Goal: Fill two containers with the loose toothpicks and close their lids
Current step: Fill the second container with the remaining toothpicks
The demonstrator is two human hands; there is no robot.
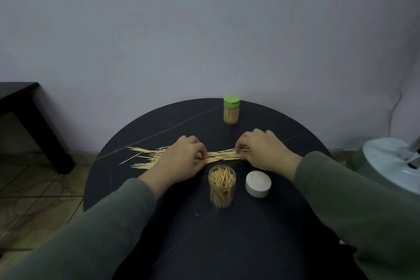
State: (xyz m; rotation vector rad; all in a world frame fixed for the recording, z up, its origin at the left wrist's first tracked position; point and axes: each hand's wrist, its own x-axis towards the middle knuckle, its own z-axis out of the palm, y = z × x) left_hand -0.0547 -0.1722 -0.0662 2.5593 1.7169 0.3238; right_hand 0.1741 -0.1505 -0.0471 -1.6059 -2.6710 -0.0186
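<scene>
Loose toothpicks lie in a band across the middle of the round dark table. My left hand rests on the band's middle with its fingers curled onto the toothpicks. My right hand pinches toothpicks at the band's right end. A clear open container, partly filled with toothpicks, stands upright just in front of the band. Its white lid lies on the table to its right. A second container, full and with its green lid on, stands at the table's far edge.
A dark side table stands on the tiled floor at the left. A white and green appliance with a cable sits close to the table's right edge. A plain wall is right behind the table.
</scene>
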